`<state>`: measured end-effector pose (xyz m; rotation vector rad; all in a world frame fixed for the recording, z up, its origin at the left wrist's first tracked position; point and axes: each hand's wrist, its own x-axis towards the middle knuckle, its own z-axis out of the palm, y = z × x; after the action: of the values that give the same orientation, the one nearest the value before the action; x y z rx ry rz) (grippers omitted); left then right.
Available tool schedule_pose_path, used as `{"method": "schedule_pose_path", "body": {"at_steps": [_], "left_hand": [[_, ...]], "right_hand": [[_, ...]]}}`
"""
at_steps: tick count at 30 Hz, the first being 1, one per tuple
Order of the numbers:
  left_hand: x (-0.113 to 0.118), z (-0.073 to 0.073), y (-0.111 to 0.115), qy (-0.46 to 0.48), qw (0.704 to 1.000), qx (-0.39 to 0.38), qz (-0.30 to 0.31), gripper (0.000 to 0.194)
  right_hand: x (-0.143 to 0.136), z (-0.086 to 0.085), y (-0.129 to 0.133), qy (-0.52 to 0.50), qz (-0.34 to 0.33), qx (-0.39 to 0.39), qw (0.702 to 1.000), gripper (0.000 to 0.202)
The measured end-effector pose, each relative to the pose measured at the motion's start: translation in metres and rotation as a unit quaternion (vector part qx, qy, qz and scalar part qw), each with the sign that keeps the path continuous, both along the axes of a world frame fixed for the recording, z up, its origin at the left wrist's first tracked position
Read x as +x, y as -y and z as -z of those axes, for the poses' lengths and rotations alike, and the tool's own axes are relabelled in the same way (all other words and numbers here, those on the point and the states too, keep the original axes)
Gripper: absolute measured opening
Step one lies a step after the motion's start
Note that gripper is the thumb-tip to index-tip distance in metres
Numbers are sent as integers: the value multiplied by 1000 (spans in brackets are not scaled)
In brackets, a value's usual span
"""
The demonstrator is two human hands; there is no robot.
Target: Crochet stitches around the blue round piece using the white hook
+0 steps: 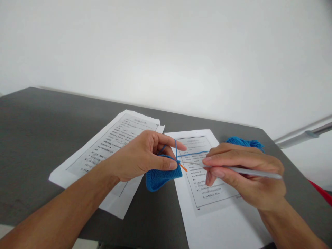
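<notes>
My left hand (pixel 150 154) pinches a blue crocheted piece (pixel 158 180) between thumb and fingers, its index finger stretched out with blue yarn (pixel 176 149) looped over it. In my right hand (pixel 246 169) is a crochet hook (pixel 249 172) with a grey handle, held like a pen. The hook's thin metal shaft points left and meets the top edge of the crocheted piece; its tip is too small to make out. Beside that spot a small orange marker (pixel 183 167) hangs from the work. A strand of blue yarn runs right, behind my right hand.
Two printed sheets lie on the dark grey table (pixel 64 107): the left sheet (pixel 114 204) under my left arm, the right sheet (pixel 207 228) under my right hand. A blue yarn skein (pixel 245 142) rests at the back right. Behind the table stands a white wall (pixel 166 62).
</notes>
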<state>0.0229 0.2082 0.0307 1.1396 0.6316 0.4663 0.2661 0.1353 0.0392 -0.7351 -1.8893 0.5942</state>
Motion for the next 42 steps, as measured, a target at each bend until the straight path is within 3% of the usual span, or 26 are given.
{"method": "schedule_pose_path", "body": {"at_steps": [7,11,18,22,27,32,36,42], "left_hand": [[0,-1,1,12,1000,0,9,34],[0,-1,0,-3,1000,6,1,31],[1,0,0,-30,999,-7,11,31],[1,0,1,-36,999,1,23,29],[1,-1,0,-34,999,9,31,31],[1,0,-1,3,999,-3,37,29],[1,-1,-1,20,999,-2,37,30],[0,-2,0,19,999,33,9,30]], "right_hand": [[0,7,4,-54,-2,-66,996,26],[3,5,2,-25,-2,-42,999,29],[11,-5,3,112,-13,35,993,25],[14,-8,5,127,-17,40,991,21],[12,-6,3,72,-15,2,997,22],[9,4,3,-33,-20,-97,995,20],[3,12,6,-163,-16,-243,956,12],[-7,14,2,-328,-19,-425,843,17]]}}
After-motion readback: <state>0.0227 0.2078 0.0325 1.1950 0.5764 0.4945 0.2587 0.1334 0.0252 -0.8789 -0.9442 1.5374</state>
